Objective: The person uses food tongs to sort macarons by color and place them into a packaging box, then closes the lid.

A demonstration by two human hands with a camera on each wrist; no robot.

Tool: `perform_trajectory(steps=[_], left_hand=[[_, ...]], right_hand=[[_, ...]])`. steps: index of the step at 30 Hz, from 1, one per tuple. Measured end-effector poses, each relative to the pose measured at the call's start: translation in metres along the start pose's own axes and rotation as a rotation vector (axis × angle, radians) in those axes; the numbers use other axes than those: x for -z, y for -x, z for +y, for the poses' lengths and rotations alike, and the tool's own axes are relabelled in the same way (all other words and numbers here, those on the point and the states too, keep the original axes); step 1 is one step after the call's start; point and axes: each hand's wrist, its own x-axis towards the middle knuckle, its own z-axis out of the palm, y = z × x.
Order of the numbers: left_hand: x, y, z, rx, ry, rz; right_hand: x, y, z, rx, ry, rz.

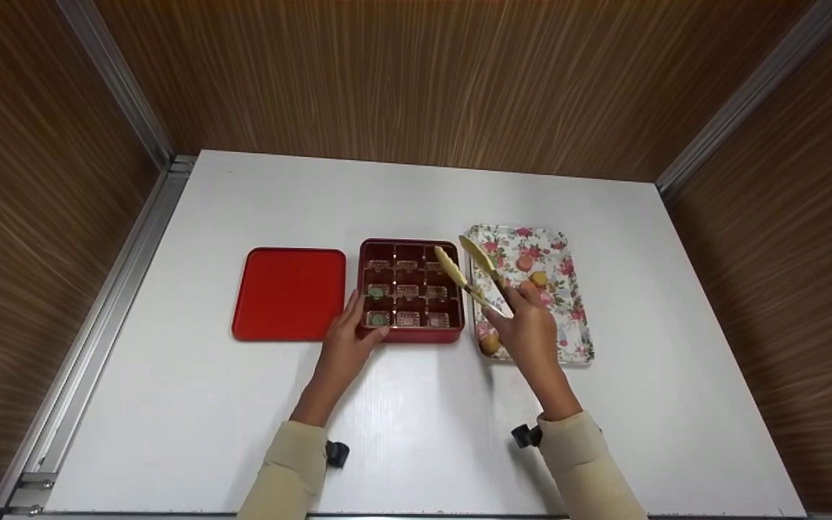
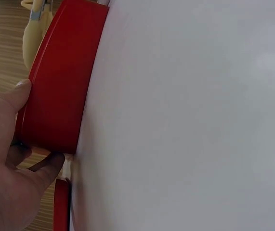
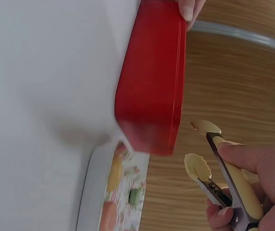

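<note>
My left hand [image 1: 347,339] holds the near left corner of a red square box [image 1: 423,336], its thumb at the front rim and fingers along the left side. Inside the box is a clear divided insert; two green macarons [image 1: 377,319] sit in its left column, in the middle and near cells. My right hand [image 1: 531,332] grips cream-tipped tongs [image 1: 484,256] with nothing between their spread tips. Those tips hover over the box's right side and the floral tray [image 1: 578,336]. On the tray lie a pink macaron [image 1: 524,263], yellowish ones [image 1: 538,279] and a green one [image 3: 134,196].
A flat red lid [image 1: 289,295] lies left of the box on the white table [image 1: 416,433]. Wood-grain panels [image 1: 401,79] close off the back and both sides, with metal rails [image 1: 120,79] at the corners.
</note>
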Motion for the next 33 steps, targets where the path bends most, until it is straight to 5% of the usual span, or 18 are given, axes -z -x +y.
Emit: perform_trajectory(steps=[14, 33], left_hand=[[0.001, 0.001, -0.001, -0.007, -0.007, -0.006], [0.001, 0.002, -0.001, -0.017, -0.014, -0.001]], right_hand=[[0.003, -0.005, 0.041, -0.179, 0.02, -0.028], [-0.01, 0.0, 0.062, -0.2, 0.114, -0.05]])
